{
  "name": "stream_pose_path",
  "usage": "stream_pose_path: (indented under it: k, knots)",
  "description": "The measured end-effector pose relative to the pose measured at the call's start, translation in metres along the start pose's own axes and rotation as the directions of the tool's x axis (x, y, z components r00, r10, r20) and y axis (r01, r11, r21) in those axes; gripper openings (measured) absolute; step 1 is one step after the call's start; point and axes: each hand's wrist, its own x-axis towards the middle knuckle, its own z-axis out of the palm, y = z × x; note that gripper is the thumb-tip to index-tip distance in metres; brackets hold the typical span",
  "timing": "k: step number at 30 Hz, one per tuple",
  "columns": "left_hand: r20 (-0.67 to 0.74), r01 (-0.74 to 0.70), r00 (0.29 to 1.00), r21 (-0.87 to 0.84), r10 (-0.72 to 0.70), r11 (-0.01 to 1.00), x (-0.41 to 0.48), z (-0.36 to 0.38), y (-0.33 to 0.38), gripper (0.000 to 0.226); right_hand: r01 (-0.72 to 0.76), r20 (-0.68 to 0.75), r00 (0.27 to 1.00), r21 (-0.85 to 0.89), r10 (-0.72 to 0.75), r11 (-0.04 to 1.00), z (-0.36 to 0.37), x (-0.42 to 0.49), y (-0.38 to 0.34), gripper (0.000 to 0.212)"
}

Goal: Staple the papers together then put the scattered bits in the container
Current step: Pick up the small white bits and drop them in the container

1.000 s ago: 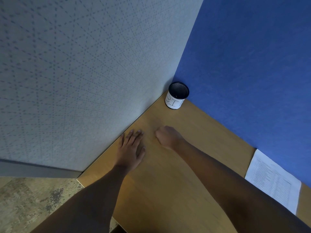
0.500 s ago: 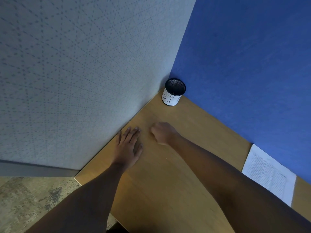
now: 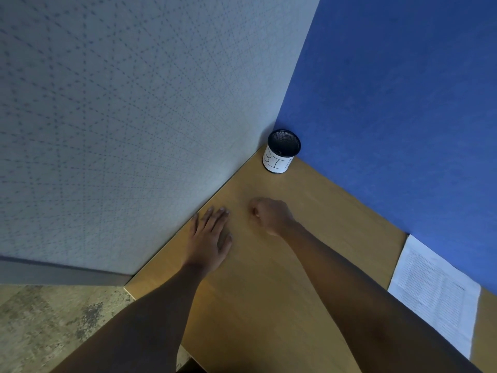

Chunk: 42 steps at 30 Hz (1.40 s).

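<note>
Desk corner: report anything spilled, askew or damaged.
Nothing stands out. The container stands upright in the corner of the desk, and the papers lie flat against the blue wall. No loose bits show on the wood. The left hand rests flat; the right hand is a closed fist.

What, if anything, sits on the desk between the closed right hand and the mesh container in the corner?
Nothing visible: bare desk lies between the right hand and the container. The left hand rests off to the side.

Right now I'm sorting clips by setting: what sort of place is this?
Probably an office cubicle: a wooden desk cornered by grey and blue fabric partitions, a mesh cup, printed papers.
</note>
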Motion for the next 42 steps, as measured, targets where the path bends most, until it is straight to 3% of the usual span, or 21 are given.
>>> stream_pose_path:
  k: [4,9,16,21,27,34,38,40,42]
  knots:
    - [-0.002,0.005,1.000,0.011,-0.005,1.000,0.000,0.000,-0.001,0.061,-0.135,-0.052,0.987,0.263,0.154,0.955,0.006,-0.014,0.010,0.011]
    - [0.001,0.004,1.000,0.000,-0.004,1.000,0.000,0.001,-0.002,0.061,-0.162,-0.064,0.979,0.320,0.191,0.934,0.013,-0.024,0.009,0.011]
    - [0.021,0.012,1.000,0.017,-0.012,1.000,0.000,0.001,-0.001,0.062,-0.027,-0.210,0.977,0.031,0.033,0.999,0.021,-0.024,0.001,0.020]
    - [0.024,0.016,1.000,0.021,-0.016,1.000,-0.001,0.001,-0.001,0.062,0.030,-0.240,0.967,-0.208,-0.081,0.978,0.026,-0.027,-0.001,0.024]
    - [0.008,0.010,1.000,0.006,-0.010,1.000,-0.001,0.001,-0.001,0.061,0.005,-0.224,0.973,-0.249,-0.063,0.968,0.026,-0.031,-0.007,0.029]
    - [0.009,0.011,1.000,0.003,-0.011,1.000,0.000,0.001,-0.002,0.061,-0.124,-0.335,0.932,0.067,0.140,0.990,0.018,-0.032,-0.001,0.025]
    - [0.012,0.010,1.000,0.005,-0.010,1.000,0.000,0.001,-0.002,0.061,-0.191,-0.260,0.933,0.225,0.248,0.955,0.016,-0.034,-0.004,0.022]
    - [0.012,0.010,1.000,0.005,-0.010,1.000,0.000,0.001,-0.002,0.061,-0.263,-0.216,0.906,0.383,0.363,0.886,0.016,-0.034,-0.006,0.019]
    - [0.011,0.010,1.000,0.000,-0.010,1.000,0.000,0.002,-0.002,0.061,-0.340,-0.143,0.857,0.566,0.496,0.751,0.016,-0.031,-0.007,0.016]
